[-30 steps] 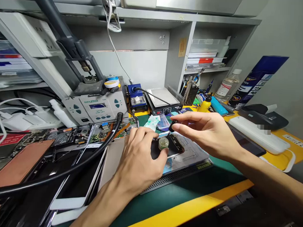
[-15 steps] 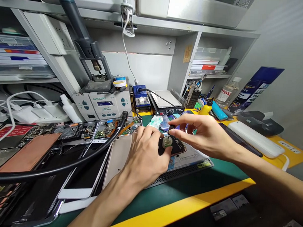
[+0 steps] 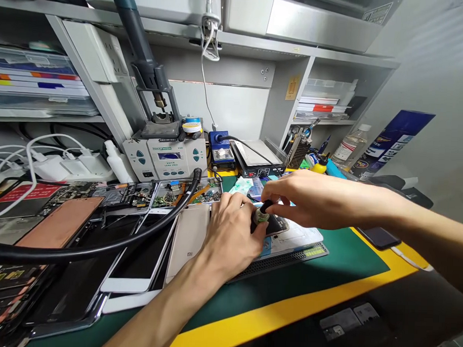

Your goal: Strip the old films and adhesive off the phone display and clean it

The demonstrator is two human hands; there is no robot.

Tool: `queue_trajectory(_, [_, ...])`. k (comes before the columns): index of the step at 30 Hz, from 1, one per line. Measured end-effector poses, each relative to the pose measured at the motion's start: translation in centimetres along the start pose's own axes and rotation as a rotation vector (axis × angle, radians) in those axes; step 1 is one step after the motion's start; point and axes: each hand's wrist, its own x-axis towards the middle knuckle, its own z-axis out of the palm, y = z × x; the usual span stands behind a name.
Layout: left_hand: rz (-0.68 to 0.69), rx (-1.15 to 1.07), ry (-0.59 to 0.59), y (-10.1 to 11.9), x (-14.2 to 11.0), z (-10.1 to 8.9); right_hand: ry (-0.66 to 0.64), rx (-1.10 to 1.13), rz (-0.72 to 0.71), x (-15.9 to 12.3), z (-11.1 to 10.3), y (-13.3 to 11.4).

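Note:
My left hand [image 3: 231, 229] curls round a small clear round jar [image 3: 259, 216] and steadies it on a dark phone part [image 3: 277, 224] that lies on a perforated work pad [image 3: 289, 254]. My right hand [image 3: 310, 199] reaches over from the right and pinches a small black lid [image 3: 267, 205] directly on top of the jar. Both hands meet at the jar. The jar's lower half is hidden behind my left fingers.
Opened phones and circuit boards [image 3: 170, 194] cover the left of the green mat [image 3: 342, 258]. A black hose [image 3: 100, 247] crosses them. A hot-air station [image 3: 167, 158], a blue solder unit [image 3: 220, 150] and a hot plate [image 3: 255, 156] stand behind. A dark phone [image 3: 379, 237] lies right.
My right hand came down with the black lid from above the jar onto its top. The left hand kept its hold on the jar. The camera shifted right.

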Motion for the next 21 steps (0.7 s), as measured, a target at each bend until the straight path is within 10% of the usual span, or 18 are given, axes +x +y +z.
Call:
queue_trajectory(7, [-0.001,-0.009,-0.019,0.1,0.1,-0.1,-0.144,-0.337,-0.160,1.3,-1.1,-1.2])
queue_trajectory(21, [0.017,-0.031,0.011,-0.3,0.0,0.1,-0.190,-0.244,-0.162,1.7,-1.5,-0.7])
